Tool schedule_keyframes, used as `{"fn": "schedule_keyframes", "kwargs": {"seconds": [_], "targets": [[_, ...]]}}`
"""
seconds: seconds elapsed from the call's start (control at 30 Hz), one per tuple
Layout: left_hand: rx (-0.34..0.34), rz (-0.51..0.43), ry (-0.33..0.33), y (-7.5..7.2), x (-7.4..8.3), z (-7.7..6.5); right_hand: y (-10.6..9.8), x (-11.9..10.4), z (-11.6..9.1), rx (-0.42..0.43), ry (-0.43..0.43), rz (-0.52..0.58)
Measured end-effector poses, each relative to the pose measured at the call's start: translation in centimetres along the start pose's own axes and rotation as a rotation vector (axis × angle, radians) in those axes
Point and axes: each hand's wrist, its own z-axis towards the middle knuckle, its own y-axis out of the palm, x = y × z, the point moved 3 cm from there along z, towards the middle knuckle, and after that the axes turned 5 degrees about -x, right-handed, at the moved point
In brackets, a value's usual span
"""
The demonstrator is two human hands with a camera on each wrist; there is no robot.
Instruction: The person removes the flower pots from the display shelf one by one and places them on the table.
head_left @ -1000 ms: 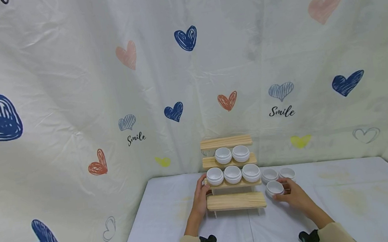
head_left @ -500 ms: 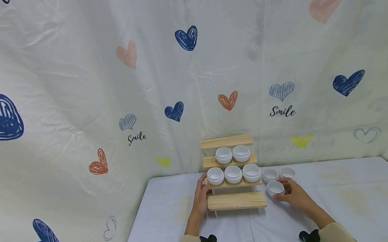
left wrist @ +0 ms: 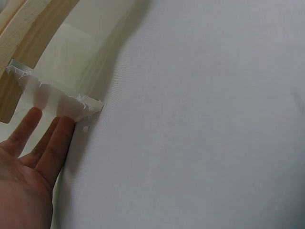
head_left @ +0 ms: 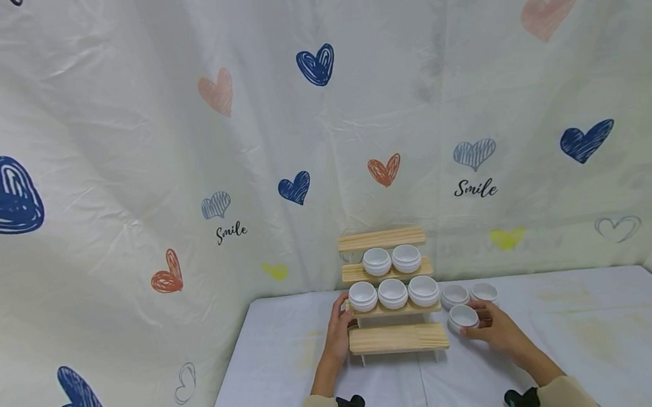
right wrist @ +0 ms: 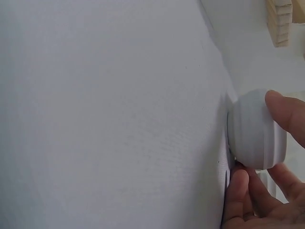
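Note:
A tiered wooden stand bears several small white ribbed bowls: three stand on its second step and two on the third. At the stand's left side, my left hand touches the end of the second step. In the left wrist view, the extended fingers of that hand reach the stand's pale, ragged-edged side support. My right hand grips another white bowl on the table, right of the stand. The right wrist view shows the thumb on one side of this bowl and fingers on the other.
Two more white bowls, one nearer the stand and one farther right, stand behind the gripped one. A white cloth covers the table. Close behind the stand hangs a white curtain printed with hearts.

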Motion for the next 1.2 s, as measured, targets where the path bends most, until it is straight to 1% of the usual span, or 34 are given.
{"fn": "schedule_keyframes", "kwargs": {"seconds": [0.2,0.37,0.53,0.63,0.77,0.97,1.07,1.2], "targets": [[0.002,0.008,0.009,0.0,0.0,0.1,-0.2,0.0,-0.4,0.004,0.000,0.026],[0.000,0.004,0.000,0.0,0.0,0.0,-0.4,0.2,-0.9,0.026,0.003,0.059],[0.005,0.005,0.000,0.1,0.2,-0.1,-0.5,0.1,-1.6,0.030,0.010,0.083],[0.007,0.004,0.000,0.2,0.3,-0.2,-0.6,-0.2,-2.1,0.044,0.032,0.083],[0.007,-0.005,-0.007,0.1,0.2,-0.1,-0.9,-0.9,-2.8,0.077,0.029,0.068],[0.001,-0.016,-0.010,0.0,-0.1,0.0,-1.2,-2.4,-3.8,0.122,-0.033,0.043],[0.003,-0.008,-0.004,0.1,0.0,0.0,-1.2,-3.2,-4.1,0.159,-0.094,0.038],[0.010,0.004,0.003,0.2,0.3,-0.1,-1.3,-4.3,-4.5,0.217,-0.190,0.062]]}}
